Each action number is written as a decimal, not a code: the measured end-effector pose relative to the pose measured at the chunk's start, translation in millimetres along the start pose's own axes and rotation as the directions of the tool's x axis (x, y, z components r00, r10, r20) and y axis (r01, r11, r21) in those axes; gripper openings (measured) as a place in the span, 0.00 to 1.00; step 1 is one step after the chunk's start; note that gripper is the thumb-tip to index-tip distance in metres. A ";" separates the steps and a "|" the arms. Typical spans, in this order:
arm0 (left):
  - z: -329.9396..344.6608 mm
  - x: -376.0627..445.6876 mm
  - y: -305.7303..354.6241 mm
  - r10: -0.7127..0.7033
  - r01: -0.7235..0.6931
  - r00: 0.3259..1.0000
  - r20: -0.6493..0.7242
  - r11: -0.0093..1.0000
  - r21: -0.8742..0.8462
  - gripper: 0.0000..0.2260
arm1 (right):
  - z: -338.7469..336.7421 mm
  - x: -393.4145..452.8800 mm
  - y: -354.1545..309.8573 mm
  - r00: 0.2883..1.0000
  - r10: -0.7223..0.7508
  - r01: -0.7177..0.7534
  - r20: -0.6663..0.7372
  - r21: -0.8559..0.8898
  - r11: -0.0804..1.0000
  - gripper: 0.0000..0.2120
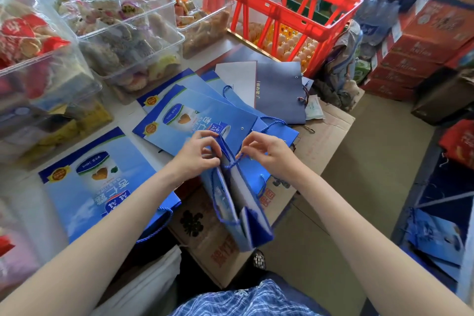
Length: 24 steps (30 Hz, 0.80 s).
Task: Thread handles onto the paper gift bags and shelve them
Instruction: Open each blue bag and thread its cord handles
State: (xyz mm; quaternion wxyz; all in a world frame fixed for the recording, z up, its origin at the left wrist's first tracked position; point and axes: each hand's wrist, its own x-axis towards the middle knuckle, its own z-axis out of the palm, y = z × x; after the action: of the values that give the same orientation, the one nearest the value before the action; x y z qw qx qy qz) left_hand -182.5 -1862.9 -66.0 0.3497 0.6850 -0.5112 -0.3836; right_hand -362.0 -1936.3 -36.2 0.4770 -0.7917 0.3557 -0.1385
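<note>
The left hand (197, 155) curls its fingers and thumb around the top edge of a folded blue bag (238, 202), pinching it at the rim. The right hand (266, 152) pinches a blue cord (234, 163) between thumb and forefinger just beside that rim, the other fingers loosely curled; the cord runs from the fingertips down to the bag's edge. The bag is held edge-up in front of the person, its base pointing toward 6 o'clock, above a flattened cardboard box (320, 136). At 12 o'clock from the hands, a fan of flat blue bags (195, 110) lies overlapped, some with cord loops showing, and a grey-blue bag (279, 90) rests just beyond them. At 9 o'clock lies another flat bag (102, 182) with a cord handle at its lower end. Farther out at 10 o'clock stand clear bins (123, 28) of wrapped snacks, and at 1 o'clock a red crate (279, 5) sits over eggs. Red cartons (410, 54) are stacked at 2 o'clock.
</note>
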 end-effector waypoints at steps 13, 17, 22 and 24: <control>19.8 -40.3 2.1 0.171 -0.176 0.973 -0.155 0.984 -0.018 0.11 | 28.8 -7.2 -14.2 0.970 0.221 -0.077 -0.099 0.737 0.671 0.08; 18.9 -44.7 5.8 0.128 -0.121 0.981 -0.149 0.991 0.056 0.15 | 31.7 -0.9 -23.2 0.970 0.211 -0.051 -0.121 0.747 0.662 0.07; 6.8 -37.8 5.6 -0.051 0.066 0.989 -0.139 0.993 0.102 0.08 | 27.6 -2.8 -26.3 0.978 0.161 -0.029 -0.134 0.677 0.736 0.06; 2.0 -31.7 9.5 -0.184 0.182 0.978 -0.100 0.983 -0.032 0.10 | 28.2 -7.1 -23.8 0.988 0.121 -0.033 -0.092 0.648 0.761 0.04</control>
State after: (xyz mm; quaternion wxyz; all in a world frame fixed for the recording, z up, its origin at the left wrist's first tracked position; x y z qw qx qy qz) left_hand -194.2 -1834.6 -53.4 0.3466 0.7438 -0.4230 -0.3844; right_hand -341.0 -1905.9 -29.3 0.7013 -0.5536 0.3486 -0.2830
